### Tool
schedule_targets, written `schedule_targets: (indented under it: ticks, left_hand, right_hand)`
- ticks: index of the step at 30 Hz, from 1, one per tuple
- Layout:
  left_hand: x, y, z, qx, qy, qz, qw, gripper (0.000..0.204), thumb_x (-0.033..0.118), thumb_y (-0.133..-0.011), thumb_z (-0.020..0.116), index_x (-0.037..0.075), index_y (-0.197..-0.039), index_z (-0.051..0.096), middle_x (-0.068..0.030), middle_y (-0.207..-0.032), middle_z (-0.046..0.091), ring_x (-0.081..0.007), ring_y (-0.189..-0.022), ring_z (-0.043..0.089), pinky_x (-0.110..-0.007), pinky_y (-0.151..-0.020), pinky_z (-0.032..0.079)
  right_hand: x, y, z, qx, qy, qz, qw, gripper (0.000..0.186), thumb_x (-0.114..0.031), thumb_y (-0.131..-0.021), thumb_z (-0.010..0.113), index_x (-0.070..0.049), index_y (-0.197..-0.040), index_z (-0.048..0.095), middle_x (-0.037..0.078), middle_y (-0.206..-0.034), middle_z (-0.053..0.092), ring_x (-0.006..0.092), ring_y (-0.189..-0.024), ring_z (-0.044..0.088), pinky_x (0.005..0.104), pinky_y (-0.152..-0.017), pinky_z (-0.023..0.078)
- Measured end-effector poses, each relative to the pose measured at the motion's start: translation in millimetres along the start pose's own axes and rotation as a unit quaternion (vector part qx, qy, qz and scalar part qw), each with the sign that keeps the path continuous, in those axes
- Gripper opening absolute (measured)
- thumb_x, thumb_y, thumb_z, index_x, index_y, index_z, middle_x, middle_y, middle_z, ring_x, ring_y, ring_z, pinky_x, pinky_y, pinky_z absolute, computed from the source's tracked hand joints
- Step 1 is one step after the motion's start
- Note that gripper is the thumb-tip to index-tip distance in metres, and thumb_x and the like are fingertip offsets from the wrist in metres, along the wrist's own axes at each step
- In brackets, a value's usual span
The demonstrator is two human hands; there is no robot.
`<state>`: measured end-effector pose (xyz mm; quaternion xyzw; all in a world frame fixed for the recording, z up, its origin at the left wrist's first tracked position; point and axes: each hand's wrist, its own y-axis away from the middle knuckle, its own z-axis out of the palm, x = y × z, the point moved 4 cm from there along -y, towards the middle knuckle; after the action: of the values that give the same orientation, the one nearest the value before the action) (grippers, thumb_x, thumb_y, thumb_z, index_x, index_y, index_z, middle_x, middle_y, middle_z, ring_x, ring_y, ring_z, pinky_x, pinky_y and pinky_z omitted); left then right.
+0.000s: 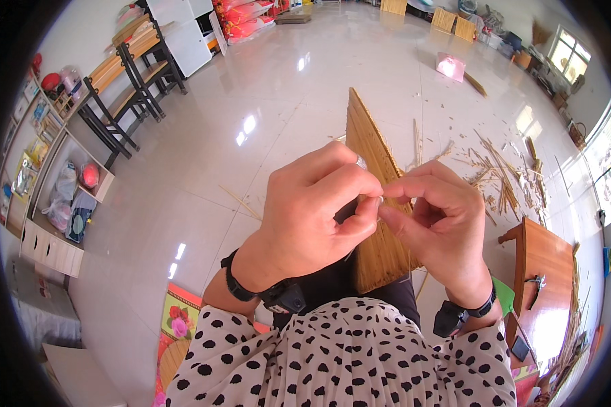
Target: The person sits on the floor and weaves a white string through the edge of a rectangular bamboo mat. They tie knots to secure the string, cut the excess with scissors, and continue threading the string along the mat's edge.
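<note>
Where fingertips meet: left hand, right hand, each grip narrow; I cannot tell whether anything is held.
Tan board: behind the hands, lower end at lap.
Desk: metal tool by left edge.
Floor: loose straw.

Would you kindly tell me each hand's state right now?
Left hand: pinched closed; anything held is too small to tell.
Right hand: also pinched closed; whether it holds anything cannot be told.

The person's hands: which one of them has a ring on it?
The left hand: a silver ring shows on one finger, while no ring can be seen on the right hand.
</note>
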<state>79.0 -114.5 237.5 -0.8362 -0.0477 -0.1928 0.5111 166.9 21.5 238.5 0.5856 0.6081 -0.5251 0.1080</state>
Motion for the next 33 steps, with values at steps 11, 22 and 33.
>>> schedule_targets:
  ticks: [11,22,33]
  left_hand:
    - [-6,7,12,-0.001,0.246,-0.183,0.952,0.024,-0.003,-0.078,0.063,-0.001,-0.102,0.058,-0.0068,-0.087,0.062,-0.0108,-0.068,0.059,-0.023,-0.061,0.047]
    - [-14,24,38,-0.065,0.501,-0.364,0.782,0.011,0.006,-0.091,0.057,-0.004,-0.097,0.056,-0.0108,-0.078,0.063,-0.0168,-0.064,0.063,-0.028,-0.056,0.053]
    - [-13,24,39,0.001,0.486,-0.298,0.822,0.005,0.002,-0.09,0.053,-0.003,-0.089,0.054,-0.0101,-0.07,0.062,-0.0151,-0.055,0.059,-0.026,-0.049,0.049]
  right_hand:
    - [0,-1,-5,0.042,-0.015,0.003,0.999,0.01,0.003,-0.075,0.07,-0.002,-0.083,0.071,0.003,-0.079,0.063,0.0021,-0.054,0.05,0.0177,-0.045,0.036]
    - [6,4,-9,0.072,-0.041,0.004,0.997,0.011,0.003,-0.075,0.069,-0.003,-0.084,0.073,0.003,-0.08,0.064,0.0025,-0.058,0.051,0.0169,-0.047,0.036]
    - [14,5,-7,0.027,-0.046,0.03,0.998,0.006,0.001,-0.074,0.067,-0.002,-0.079,0.066,0.0,-0.076,0.06,-0.0011,-0.052,0.041,0.0163,-0.045,0.03]
